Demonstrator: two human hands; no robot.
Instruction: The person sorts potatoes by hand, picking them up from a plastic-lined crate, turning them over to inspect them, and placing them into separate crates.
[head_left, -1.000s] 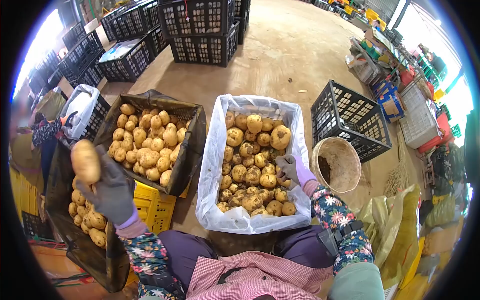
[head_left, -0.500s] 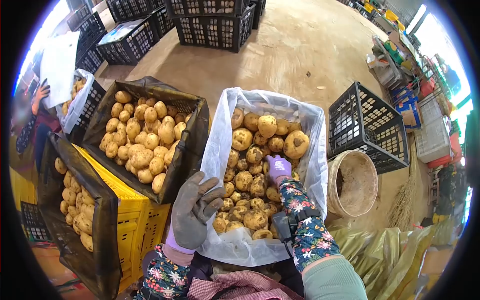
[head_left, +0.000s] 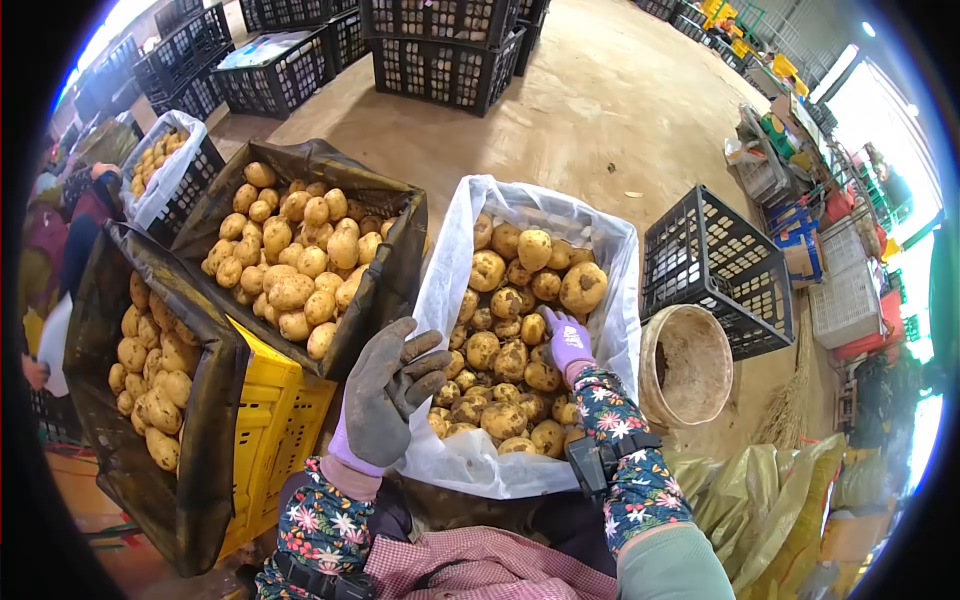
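Note:
A crate lined with white plastic (head_left: 440, 240) stands in front of me, filled with soil-marked potatoes (head_left: 510, 360). My right hand (head_left: 566, 338), in a purple glove, reaches palm down onto the potatoes at the right side of the crate; whether its fingers grip one is hidden. At the crate's left edge my left hand (head_left: 385, 390) is raised palm up in a dark-palmed glove, fingers apart and nothing in it. Cleaner-looking potatoes (head_left: 300, 255) fill a dark-lined crate (head_left: 395, 190) at the left, and more lie in another dark-lined crate (head_left: 215, 400) nearer me.
A round tub (head_left: 722, 365) and a black crate (head_left: 770, 290) stand at the right. Yellow crates (head_left: 270, 420) are at the lower left. Stacked black crates (head_left: 440, 72) stand behind. At the far left are a person's arm (head_left: 85, 200) and a white-lined crate (head_left: 150, 205).
My right hand has moved slightly down and right over the potatoes. My left hand stays open and raised. The person at the far left has lowered the white sheet. The view has shifted.

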